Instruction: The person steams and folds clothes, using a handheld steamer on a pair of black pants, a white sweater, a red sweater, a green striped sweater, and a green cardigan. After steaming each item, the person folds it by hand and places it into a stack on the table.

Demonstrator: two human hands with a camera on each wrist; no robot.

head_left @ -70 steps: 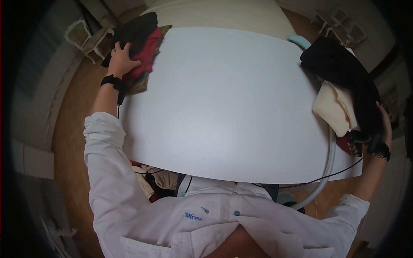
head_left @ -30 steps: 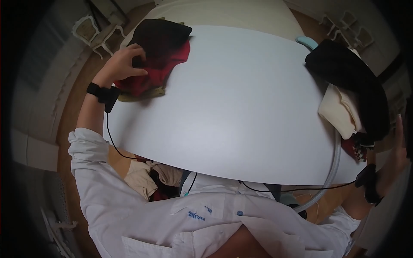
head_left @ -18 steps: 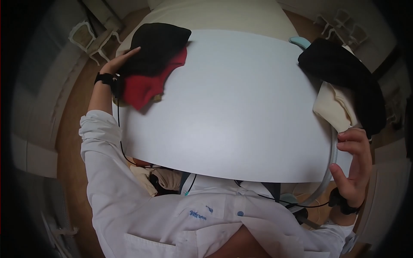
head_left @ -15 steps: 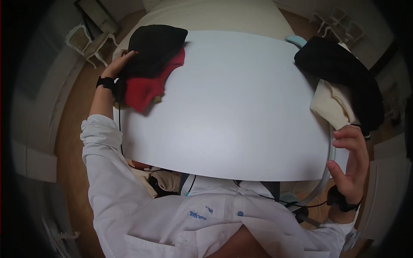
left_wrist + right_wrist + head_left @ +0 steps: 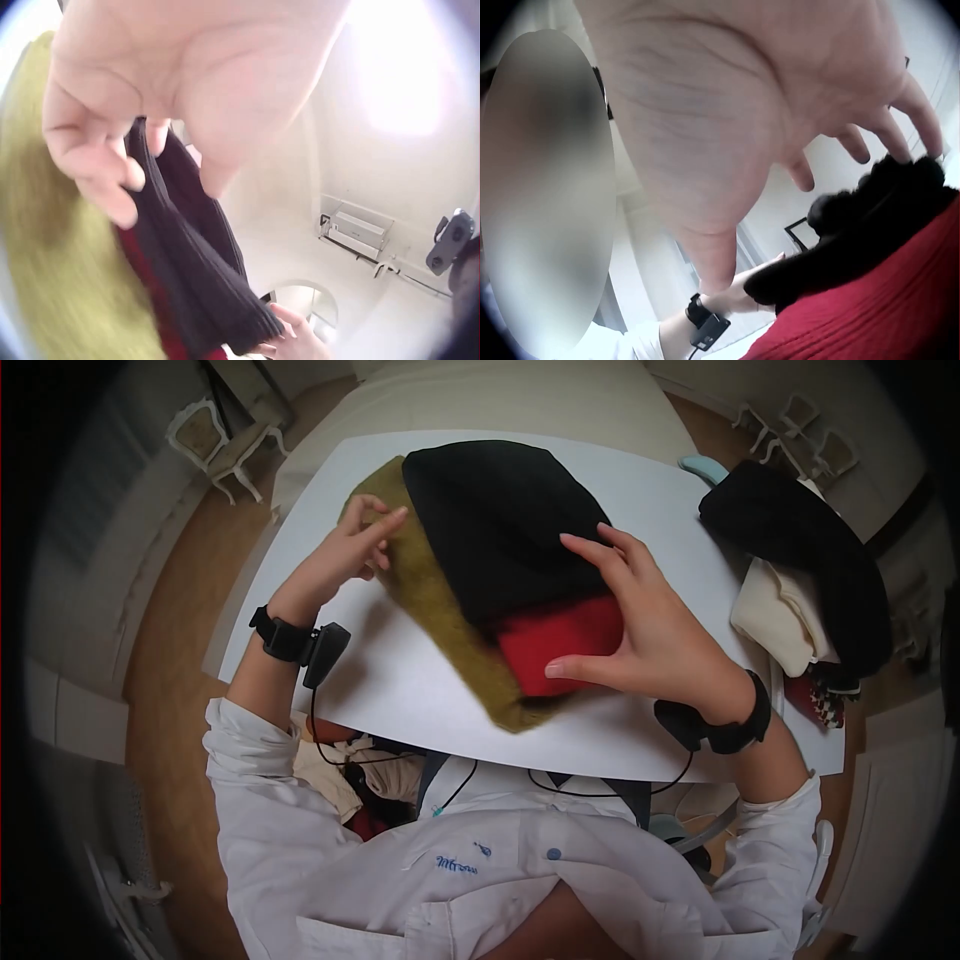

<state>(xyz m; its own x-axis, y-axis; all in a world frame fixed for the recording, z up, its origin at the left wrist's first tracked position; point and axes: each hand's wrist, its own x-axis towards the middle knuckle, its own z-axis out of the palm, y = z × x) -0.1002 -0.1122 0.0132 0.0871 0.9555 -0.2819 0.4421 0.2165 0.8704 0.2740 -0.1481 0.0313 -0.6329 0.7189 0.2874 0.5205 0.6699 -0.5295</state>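
Observation:
In the head view a black folded cloth (image 5: 500, 520) lies over a red cloth (image 5: 565, 635) and an olive cloth (image 5: 430, 585) on the white table. My left hand (image 5: 340, 560) is at the stack's left side, over the olive edge, fingers loosely bent; its wrist view shows the palm (image 5: 195, 67) beside the black cloth (image 5: 191, 247), no clear grip visible. My right hand (image 5: 665, 630) has its fingers spread, fingertips by the black cloth's right edge and thumb over the red. In its wrist view the right hand (image 5: 757, 97) is above the black cloth (image 5: 847, 244).
Along the table's (image 5: 300, 590) right edge lie a black garment (image 5: 810, 530), a cream cloth (image 5: 780, 615) and a dark red patterned item (image 5: 812, 700). A light blue curved object (image 5: 703, 468) is behind them. Fabrics (image 5: 390, 775) lie below the near edge; cables hang from both wrists.
The black, red and olive cloths have moved from the table's left side toward its middle, with more olive showing. My right hand has come from the right edge to the stack; my left hand has moved rightward.

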